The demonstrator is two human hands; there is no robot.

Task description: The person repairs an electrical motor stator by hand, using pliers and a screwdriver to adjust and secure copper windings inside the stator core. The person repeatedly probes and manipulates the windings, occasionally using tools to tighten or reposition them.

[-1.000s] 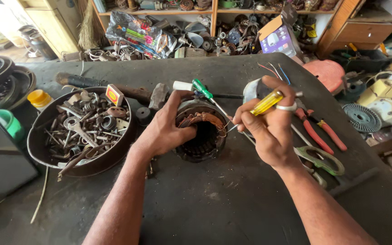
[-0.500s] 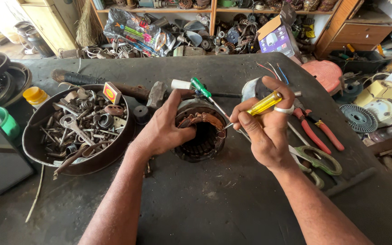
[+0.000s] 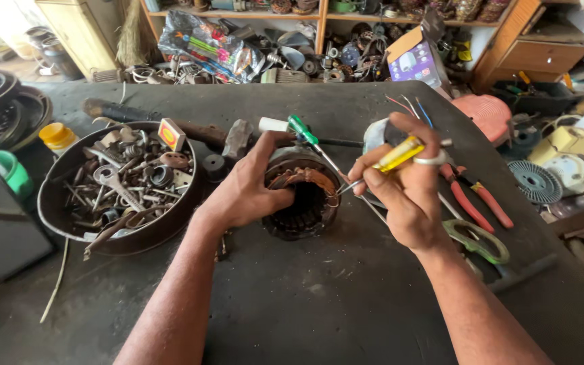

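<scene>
A round motor stator [image 3: 305, 203] with copper windings stands on the dark workbench [image 3: 319, 297]. My left hand [image 3: 248, 186] grips its left side and steadies it. My right hand [image 3: 403, 186] holds a yellow-handled screwdriver [image 3: 395, 157] with its metal tip at the stator's upper right rim. A green-handled screwdriver [image 3: 303, 130] lies just behind the stator.
A black pan [image 3: 123, 186] full of spanners, bolts and small parts sits to the left. Red-handled pliers [image 3: 474, 199] and green-handled snips [image 3: 478, 240] lie to the right. Cluttered shelves [image 3: 319, 40] run along the far side. A fan part [image 3: 535, 179] lies off the bench's right edge.
My right hand has shifted slightly, keeping the screwdriver tip at the stator rim. My left hand stays on the stator.
</scene>
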